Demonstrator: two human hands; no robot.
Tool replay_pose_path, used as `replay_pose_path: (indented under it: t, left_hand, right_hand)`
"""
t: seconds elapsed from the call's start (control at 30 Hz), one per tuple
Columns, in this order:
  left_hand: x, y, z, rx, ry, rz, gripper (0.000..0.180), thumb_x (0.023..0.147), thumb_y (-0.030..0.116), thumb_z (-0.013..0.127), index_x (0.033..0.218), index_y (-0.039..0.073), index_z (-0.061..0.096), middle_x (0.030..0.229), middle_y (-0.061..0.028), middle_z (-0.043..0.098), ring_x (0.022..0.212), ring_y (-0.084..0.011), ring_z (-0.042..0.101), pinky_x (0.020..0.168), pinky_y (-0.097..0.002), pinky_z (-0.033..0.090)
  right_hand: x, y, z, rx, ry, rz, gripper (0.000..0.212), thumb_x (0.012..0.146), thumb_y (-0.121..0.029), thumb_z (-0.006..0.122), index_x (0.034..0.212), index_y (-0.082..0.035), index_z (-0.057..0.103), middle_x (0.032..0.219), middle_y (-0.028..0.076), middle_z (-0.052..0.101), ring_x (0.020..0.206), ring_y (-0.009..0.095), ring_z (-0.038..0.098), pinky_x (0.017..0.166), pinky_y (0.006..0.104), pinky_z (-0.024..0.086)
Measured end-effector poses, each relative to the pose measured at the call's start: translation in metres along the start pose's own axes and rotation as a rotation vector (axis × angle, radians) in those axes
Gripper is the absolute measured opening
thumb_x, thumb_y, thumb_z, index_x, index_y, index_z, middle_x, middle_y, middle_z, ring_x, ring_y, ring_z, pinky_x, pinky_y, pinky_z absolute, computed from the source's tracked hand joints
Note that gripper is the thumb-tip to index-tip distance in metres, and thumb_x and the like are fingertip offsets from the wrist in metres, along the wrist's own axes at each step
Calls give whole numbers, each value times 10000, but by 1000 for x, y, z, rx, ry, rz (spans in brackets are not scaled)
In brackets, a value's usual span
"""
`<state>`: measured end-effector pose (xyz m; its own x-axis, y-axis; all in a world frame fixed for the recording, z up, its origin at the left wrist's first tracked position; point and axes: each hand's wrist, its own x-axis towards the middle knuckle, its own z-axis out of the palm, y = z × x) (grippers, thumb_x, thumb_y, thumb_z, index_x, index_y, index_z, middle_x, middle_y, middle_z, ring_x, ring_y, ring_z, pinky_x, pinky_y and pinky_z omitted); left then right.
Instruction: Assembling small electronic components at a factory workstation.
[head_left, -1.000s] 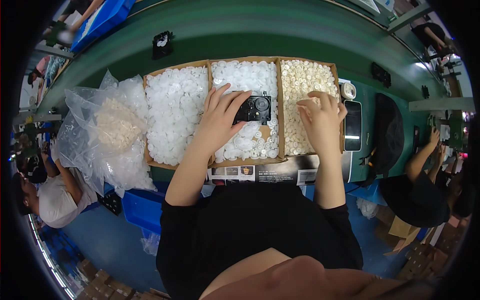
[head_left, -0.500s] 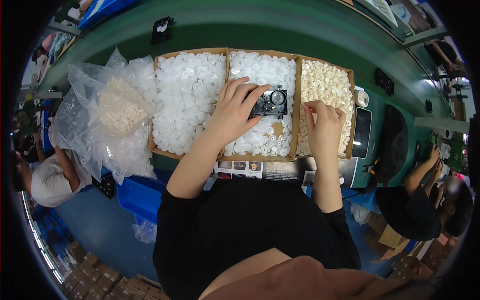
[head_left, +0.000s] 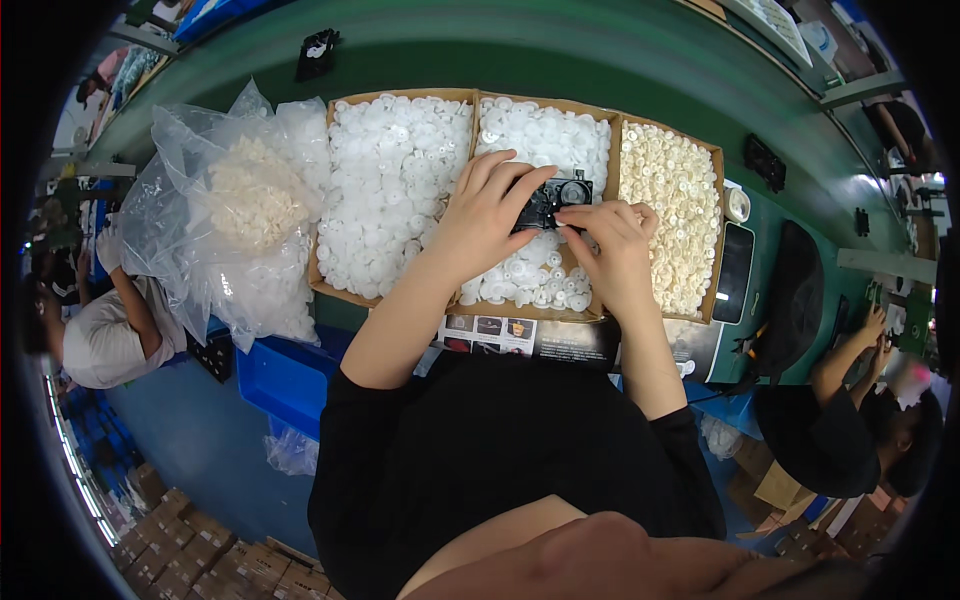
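Note:
My left hand grips a black plastic mechanism housing over the middle compartment of a cardboard box. A round part shows at the housing's right end. My right hand has its thumb and index finger pinched together against the housing's lower edge. Whatever lies between those fingertips is too small to make out. Beneath the hands are white plastic gears, with more white gears in the left compartment. Small cream gears fill the right compartment.
Clear plastic bags of parts lie left of the box. On the right are a phone, a tape roll and a black cap. Black housings sit on the green conveyor. Co-workers sit at both sides.
My right hand has moved left from the cream gears to the black housing, its fingertips now against it. The left hand keeps hold of the housing. The whole view has shifted slightly.

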<state>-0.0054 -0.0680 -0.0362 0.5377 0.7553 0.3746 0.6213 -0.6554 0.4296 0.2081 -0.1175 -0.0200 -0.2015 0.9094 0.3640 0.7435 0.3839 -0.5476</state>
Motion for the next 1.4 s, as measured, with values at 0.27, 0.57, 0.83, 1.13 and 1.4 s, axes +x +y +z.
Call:
replay_pose_path:
  t: [0.27,0.57,0.83,1.13,1.4]
  left_hand:
    - [1,2,-1,-2,-29,-7,797,761,192,863,1489,144,541,1397,-73,557,1410,-336,437,1224,-493,345]
    - [-1,-3,2,-6,-18,-19,771,779,214,864,1480,142,550,1454,-60,557,1460,-329,404,1241,-498,322]
    - [-11,-15,-60,84,134,-270,526,856,223,824,1351,160,655,1250,5,703,1441,-273,433,1222,-453,294]
    - [-60,-33,-63,128,45,-385,326,854,91,779,1174,139,734,991,44,767,1270,-216,594,1180,-447,374]
    - [-59,-29,-53,306,58,-304,312,857,60,752,1159,139,733,1013,31,745,1231,-233,607,1155,-443,409]
  right_hand:
    - [-3,4,3,-71,52,-56,178,853,-145,829,1026,-169,798,1058,-82,772,975,150,607,1085,444,308]
    - [-6,-11,-7,-289,71,-106,117,860,-216,816,968,-178,798,1244,-65,724,1098,189,594,1090,484,303]
    - [-16,-31,6,-274,-67,-201,151,862,-254,811,990,-177,820,1419,-48,632,1248,258,543,1110,515,285]
    - [-14,-32,16,-243,-174,-229,162,846,-254,825,986,-178,797,1376,-59,639,1289,249,523,1118,517,269]
    - [-8,-17,2,-245,139,-52,168,857,-242,837,1015,-198,800,1287,-56,664,1258,233,521,1111,486,241]
